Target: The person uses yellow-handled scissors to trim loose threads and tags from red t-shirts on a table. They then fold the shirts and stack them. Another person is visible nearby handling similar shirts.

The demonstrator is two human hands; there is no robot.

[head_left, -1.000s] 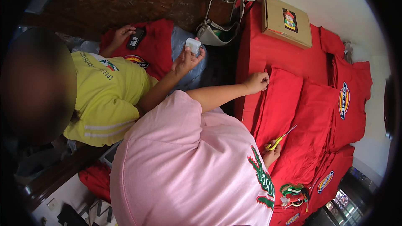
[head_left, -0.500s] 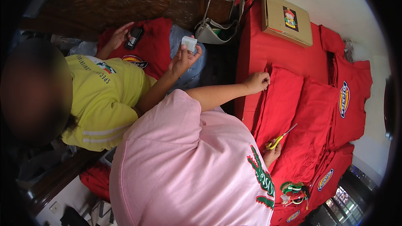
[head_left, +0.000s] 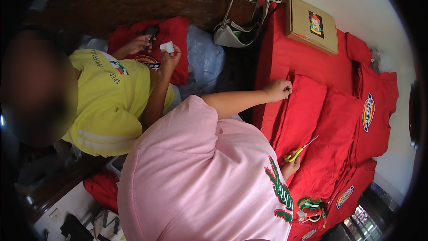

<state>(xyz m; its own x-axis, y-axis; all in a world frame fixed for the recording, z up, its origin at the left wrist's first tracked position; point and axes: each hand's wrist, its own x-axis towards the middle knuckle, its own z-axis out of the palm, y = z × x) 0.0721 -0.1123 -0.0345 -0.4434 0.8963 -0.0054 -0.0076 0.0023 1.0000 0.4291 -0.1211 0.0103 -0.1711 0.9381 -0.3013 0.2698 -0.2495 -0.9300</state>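
Over the red cloth point(head_left: 301, 107), yellow-handled scissors point(head_left: 298, 151) are clamped in the right hand point(head_left: 290, 168) — a wrist slip could nick the cloth. Left hand point(head_left: 278, 90) curls at its edge, grip undeterminable — a loose hold could permit shifting.

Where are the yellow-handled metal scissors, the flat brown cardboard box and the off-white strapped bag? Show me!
Yellow-handled metal scissors point(head_left: 298, 152), head view: handle, near the blades.
Flat brown cardboard box point(head_left: 314, 25), head view: middle of its lid.
Off-white strapped bag point(head_left: 229, 37), head view: its pale front.
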